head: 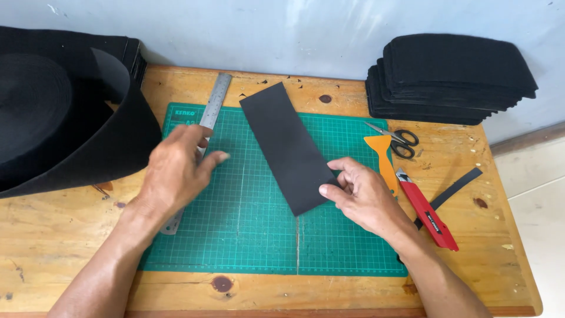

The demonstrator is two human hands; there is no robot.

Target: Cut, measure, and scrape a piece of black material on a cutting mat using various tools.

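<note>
Black felt first: a big roll of it (65,112) fills the bench's far left corner, its loose end curling down over the left edge of the bench (70,235), bare wood with dark knots. Next comes the steel ruler (203,132), lying at a slant from the far edge down across the left border of the green cutting mat (247,235), and the left hand (176,171) is right over its middle, palm down, fingers loosely spread and a little blurred, so whether they press the ruler or just hover above it cannot be told; nothing is gripped in them. On to the centre of the mat, where a black rectangular strip (285,147) lies flat on the diagonal, far end towards the wall, near end towards the person. The right hand (362,194) has that near corner, thumb and fingertips pinched on the strip's lower right edge. Just right of that hand, an orange scraper (382,156) sits at the mat's right border, small scissors (400,141) touching its top. Then a red utility knife (426,212) lies on the bare wood, crossing a thin black offcut (456,188). Far right corner: a neat stack of cut black pieces (450,79) against the wall.
</note>
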